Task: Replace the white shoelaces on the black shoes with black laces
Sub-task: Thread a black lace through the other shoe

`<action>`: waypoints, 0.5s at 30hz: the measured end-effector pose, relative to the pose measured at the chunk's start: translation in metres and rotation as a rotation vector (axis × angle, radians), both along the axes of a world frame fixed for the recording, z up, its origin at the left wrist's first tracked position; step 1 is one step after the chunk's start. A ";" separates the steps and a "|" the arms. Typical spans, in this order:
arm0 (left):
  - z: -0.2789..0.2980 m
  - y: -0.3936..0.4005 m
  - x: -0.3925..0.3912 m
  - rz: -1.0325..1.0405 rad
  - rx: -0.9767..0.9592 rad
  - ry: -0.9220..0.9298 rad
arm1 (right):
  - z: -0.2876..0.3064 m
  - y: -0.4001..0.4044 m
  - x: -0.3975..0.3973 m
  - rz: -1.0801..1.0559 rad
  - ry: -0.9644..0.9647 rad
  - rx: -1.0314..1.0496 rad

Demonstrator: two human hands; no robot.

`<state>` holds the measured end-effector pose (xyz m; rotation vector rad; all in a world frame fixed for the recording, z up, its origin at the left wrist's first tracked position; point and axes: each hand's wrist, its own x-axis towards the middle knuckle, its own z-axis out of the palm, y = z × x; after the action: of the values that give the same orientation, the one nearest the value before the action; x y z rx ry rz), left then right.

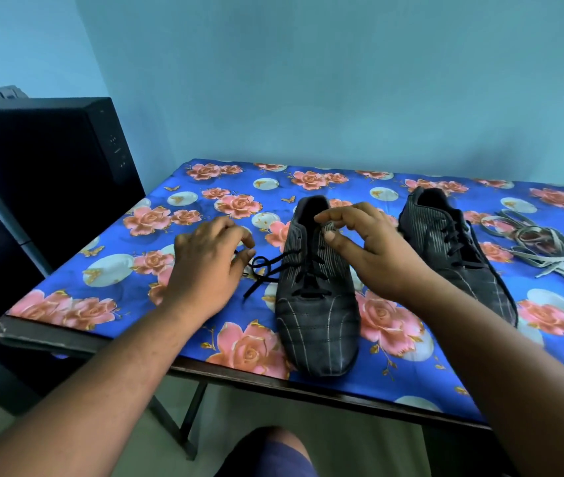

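A dark cabinet-like box (46, 166) is standing left of the table in its blue cloth printed with pink roses (205, 187), a pale blue wall (308, 80) rising behind. Left of the near black striped shoe (318, 304), the left hand (205, 270) is pinching the loose end of the black lace (267, 266). Over that shoe's tongue the right hand (370, 249) is hovering, fingers curled; whether it holds anything I cannot tell. Right of it, the second black shoe (452, 242) is sitting laced, the removed white laces (549, 249) lying heaped farther right.

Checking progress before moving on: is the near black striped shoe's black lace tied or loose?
Loose. The black lace runs through the near black striped shoe and trails unknotted on the floral cloth, its end by the left hand.
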<state>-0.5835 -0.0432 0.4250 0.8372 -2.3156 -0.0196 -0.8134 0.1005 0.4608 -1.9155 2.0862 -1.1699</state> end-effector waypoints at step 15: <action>0.021 0.056 0.024 -0.160 0.466 0.156 | 0.002 0.045 0.063 -0.202 0.204 0.048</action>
<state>-0.5600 0.0132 0.4457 0.8324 -2.2519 -0.6922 -0.7504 0.1458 0.4625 -1.9117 2.4382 -0.9822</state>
